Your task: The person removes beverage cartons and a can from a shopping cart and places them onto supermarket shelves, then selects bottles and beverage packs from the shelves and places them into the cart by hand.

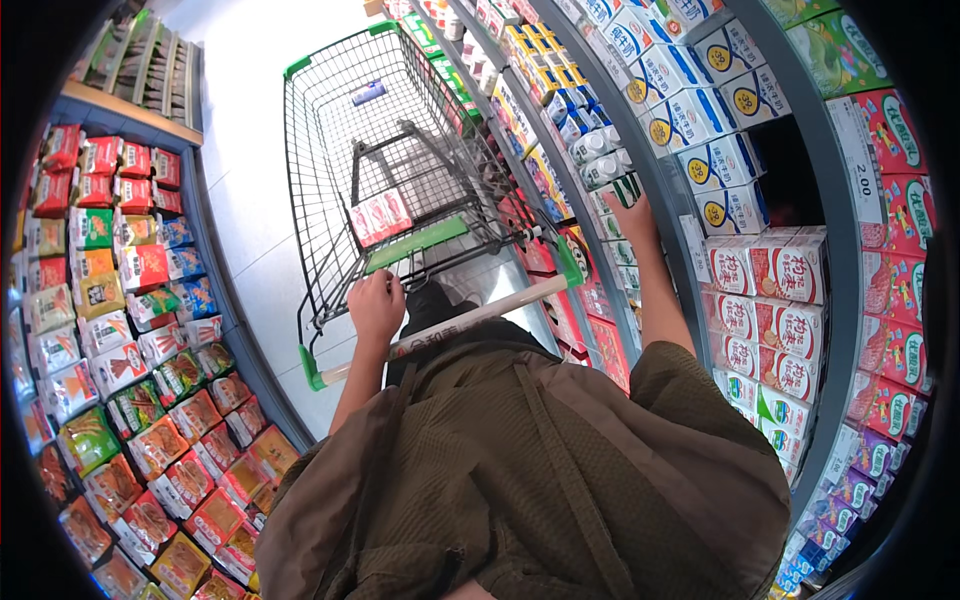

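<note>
My right hand (636,217) reaches into the shelf on the right. Its thumb and fingers are around a green-and-white package (627,189), beside white-capped bottles (600,171). My left hand (377,304) is curled above the near end of the shopping cart (337,169), its forearm crossing the cart's pale handle bar (487,307). No object shows in the left hand, though its palm side is hidden. Inside the wire cart, a red-and-white multipack (381,217) lies near the green seat flap (417,244). A small blue package (368,92) lies toward the cart's far end.
On the right, tall shelves hold stacked milk cartons (694,120), red-and-white boxes (787,270) and colourful drink packs (892,300). A low display on the left carries rows of bagged foods (135,300). Pale floor tiles (240,202) run between display and cart.
</note>
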{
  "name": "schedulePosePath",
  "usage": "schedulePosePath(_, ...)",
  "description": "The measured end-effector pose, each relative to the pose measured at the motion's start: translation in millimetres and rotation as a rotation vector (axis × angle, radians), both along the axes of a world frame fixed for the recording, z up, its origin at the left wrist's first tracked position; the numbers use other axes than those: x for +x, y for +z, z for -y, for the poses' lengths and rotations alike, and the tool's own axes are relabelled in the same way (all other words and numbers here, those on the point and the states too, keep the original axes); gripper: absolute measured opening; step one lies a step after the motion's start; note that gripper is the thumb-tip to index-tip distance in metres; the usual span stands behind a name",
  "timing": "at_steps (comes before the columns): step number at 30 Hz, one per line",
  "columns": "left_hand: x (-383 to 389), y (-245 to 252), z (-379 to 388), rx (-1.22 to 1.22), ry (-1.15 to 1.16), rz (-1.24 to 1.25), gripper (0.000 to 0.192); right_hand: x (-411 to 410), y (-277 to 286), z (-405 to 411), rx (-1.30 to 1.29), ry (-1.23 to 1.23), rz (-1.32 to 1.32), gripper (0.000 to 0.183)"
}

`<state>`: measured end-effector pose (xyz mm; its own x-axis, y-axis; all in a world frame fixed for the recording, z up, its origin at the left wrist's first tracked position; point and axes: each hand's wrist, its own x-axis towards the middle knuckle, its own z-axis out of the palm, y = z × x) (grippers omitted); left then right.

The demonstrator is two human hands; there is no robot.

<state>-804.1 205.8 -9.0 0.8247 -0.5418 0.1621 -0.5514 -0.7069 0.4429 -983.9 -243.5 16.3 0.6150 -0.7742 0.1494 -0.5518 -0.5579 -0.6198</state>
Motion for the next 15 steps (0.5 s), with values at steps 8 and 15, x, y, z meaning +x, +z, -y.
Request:
schedulePosePath(8, 1.4, 0.2, 0.7, -0.011, 0.0, -0.033, 0.013, 0.0, -3.1, 2.2, 0.043, 0.007, 0.034, 0.09)
schedulePosePath(15, 0.8, -2.2, 0.0, 0.001, 0.002, -0.015, 0.013, -0.1, -1.4, 0.7, 0.104, -0.004, 0.058, 0.087)
